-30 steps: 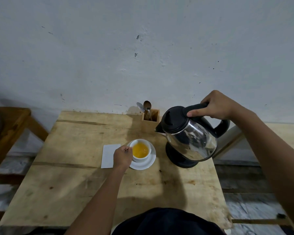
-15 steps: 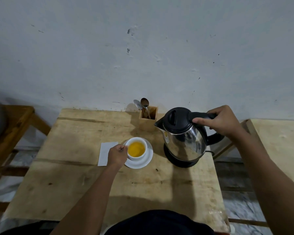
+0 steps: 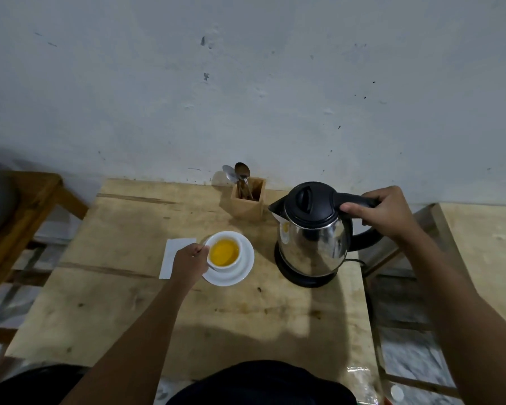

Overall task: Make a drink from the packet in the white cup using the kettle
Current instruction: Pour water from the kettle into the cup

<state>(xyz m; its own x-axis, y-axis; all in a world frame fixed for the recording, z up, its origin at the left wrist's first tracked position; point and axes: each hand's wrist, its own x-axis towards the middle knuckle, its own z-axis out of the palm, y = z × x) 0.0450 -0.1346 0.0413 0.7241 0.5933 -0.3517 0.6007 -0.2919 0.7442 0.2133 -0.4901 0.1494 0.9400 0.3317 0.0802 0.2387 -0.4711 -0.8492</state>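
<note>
The right hand point(image 3: 383, 213) is wrapped around the handle of the kettle point(image 3: 311, 232), which stands upright on its base near the table's point(image 3: 129, 302) right edge. The left hand point(image 3: 191, 263) curls against the white cup point(image 3: 225, 252) of yellow liquid, mid-table on its saucer point(image 3: 240, 273).

Wooden holder point(image 3: 247, 200) w/ two spoons point(image 3: 240, 173) at table point(image 3: 129, 217) back edge.

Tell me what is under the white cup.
The white cup stands on a white saucer, which rests on the wooden table. The left hand covers the saucer's near-left rim.
</note>
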